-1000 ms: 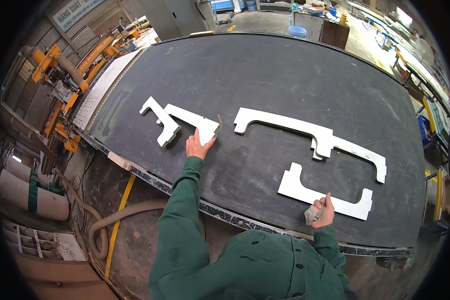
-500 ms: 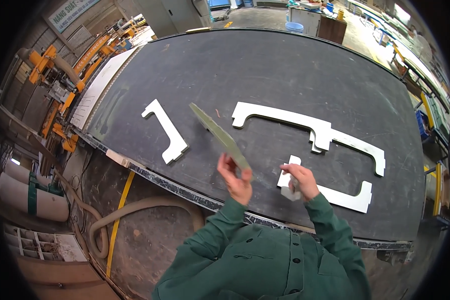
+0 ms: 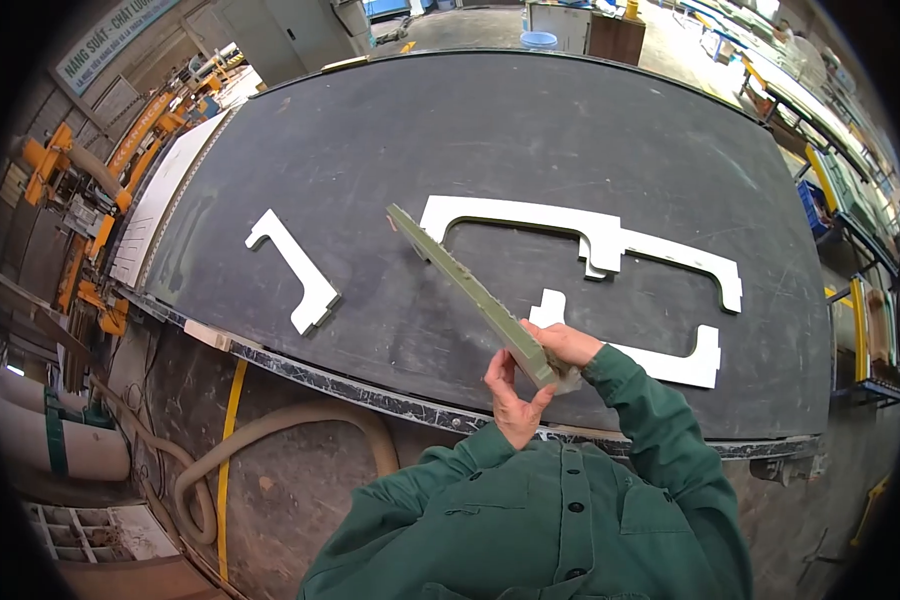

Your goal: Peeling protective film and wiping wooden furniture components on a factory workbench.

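A flat board piece (image 3: pixel 473 292) with a green edge is tilted up on its side, rising away from me over the dark table (image 3: pixel 370 150). My left hand (image 3: pixel 515 408) grips its near end from the left and below, fingers bent around it. My right hand (image 3: pixel 568 346) is closed at the same end, on the board's right side. In it is a crumpled, whitish, see-through wad (image 3: pixel 567 380), partly hidden by the board and fingers. Beyond my right hand lies a white U-shaped cutout (image 3: pixel 660 365), partly covered by that hand and sleeve.
Another white cutout (image 3: pixel 295 268) lies at left. Farther off, a long white cutout (image 3: pixel 530 212) overlaps a second one (image 3: pixel 685 250) at right. Orange machinery (image 3: pixel 90 300) stands left of the table, and a thick hose (image 3: pixel 300 412) curves below its front edge.
My left hand has brought the board rightward and nearer to me. My right hand, with the whitish wad, has come from apart to meet the board's near end. The view has shifted slightly.
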`<state>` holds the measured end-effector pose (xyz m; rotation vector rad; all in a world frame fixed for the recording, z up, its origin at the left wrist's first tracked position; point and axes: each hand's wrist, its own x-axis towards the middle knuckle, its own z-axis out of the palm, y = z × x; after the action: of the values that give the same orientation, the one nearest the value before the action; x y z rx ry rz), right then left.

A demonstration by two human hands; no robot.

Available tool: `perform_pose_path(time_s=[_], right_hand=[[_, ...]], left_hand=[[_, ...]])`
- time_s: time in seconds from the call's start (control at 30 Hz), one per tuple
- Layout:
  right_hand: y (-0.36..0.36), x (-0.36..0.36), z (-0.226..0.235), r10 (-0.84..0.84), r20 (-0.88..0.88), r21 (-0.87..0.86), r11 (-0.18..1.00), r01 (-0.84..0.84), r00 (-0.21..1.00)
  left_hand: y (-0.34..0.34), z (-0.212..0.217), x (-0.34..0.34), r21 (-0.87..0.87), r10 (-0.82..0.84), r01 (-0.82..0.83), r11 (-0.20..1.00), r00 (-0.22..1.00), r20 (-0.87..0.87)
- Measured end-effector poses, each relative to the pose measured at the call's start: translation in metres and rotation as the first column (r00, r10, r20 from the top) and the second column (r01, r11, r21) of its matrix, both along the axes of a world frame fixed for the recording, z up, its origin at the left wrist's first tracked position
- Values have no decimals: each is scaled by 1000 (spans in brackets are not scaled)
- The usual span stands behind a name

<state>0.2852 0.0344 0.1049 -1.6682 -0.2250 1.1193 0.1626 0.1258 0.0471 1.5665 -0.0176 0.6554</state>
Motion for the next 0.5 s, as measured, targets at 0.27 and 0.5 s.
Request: perform_pose_path(time_s=[0.27, 0.5], right_hand=[[2, 14, 37, 113, -72, 207, 974, -96, 991], [-12, 15, 45, 172, 94, -12, 985, -171, 981]], left_hand=[[-11, -3, -2, 88, -100, 109, 990, 990, -102], [-4, 13, -10, 389, -130, 248, 887, 944, -304]])
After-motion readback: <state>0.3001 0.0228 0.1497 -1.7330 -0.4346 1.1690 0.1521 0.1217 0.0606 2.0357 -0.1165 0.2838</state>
